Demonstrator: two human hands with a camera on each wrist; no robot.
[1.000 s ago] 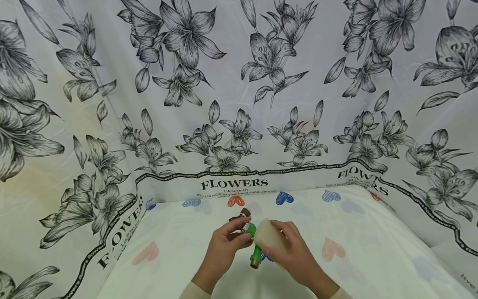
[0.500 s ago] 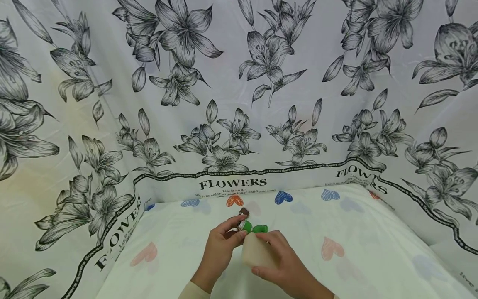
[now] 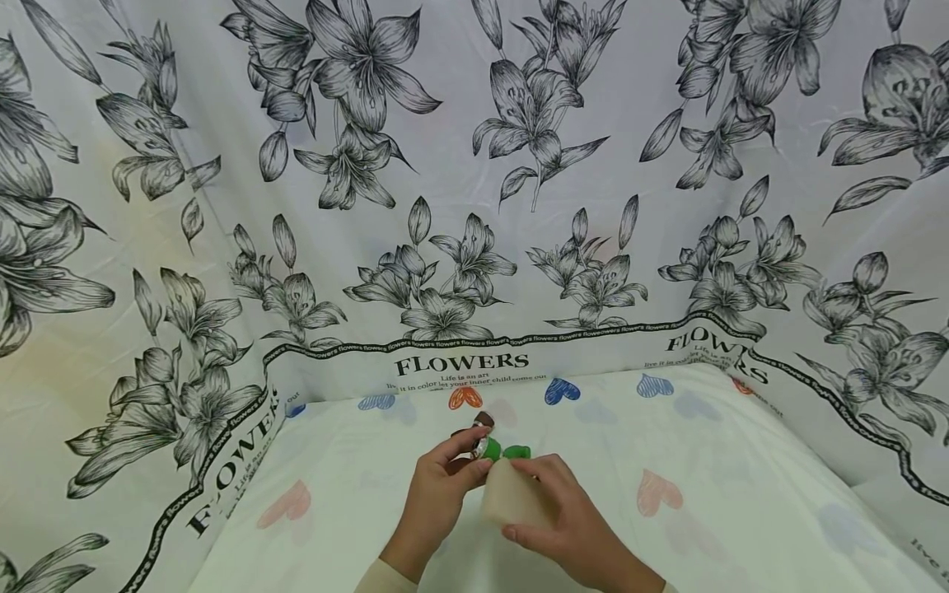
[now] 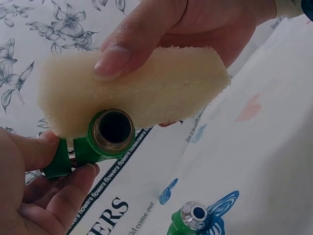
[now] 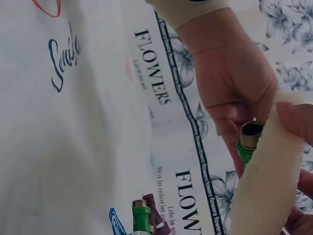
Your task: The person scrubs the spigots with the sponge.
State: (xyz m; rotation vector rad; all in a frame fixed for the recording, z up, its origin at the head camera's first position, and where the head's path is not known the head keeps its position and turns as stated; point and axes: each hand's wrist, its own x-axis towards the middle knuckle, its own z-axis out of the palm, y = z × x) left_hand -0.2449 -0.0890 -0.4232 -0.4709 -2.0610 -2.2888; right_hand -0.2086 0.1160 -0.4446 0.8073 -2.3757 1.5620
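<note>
My left hand (image 3: pixel 441 486) pinches a green pipe fitting (image 4: pixel 90 152) between thumb and fingers. Its open brass threaded mouth shows in both wrist views. In the head view a brown part (image 3: pixel 483 419) and a silvery piece stick out past the left fingertips, and a green end (image 3: pixel 516 452) shows beyond the sponge. My right hand (image 3: pixel 574 519) grips a thick cream sponge (image 3: pixel 511 494), thumb on one face and fingers on the other. Close by the brass mouth, the sponge overlaps the fitting in the left wrist view and hides part of it in the right wrist view.
A second green piece (image 5: pixel 142 218) with a brass end lies beside a dark red part, near a blue print on the white heart-patterned cloth (image 3: pixel 334 494). The left wrist view shows a green piece (image 4: pixel 183 220) with a silvery end. Flower-printed curtains (image 3: pixel 482 165) enclose the back and sides.
The sponge and right hand have shifted down and slightly left. The green brass-tipped end below the sponge has gone from sight, and a green end appears above it. The last half second shows little movement.
</note>
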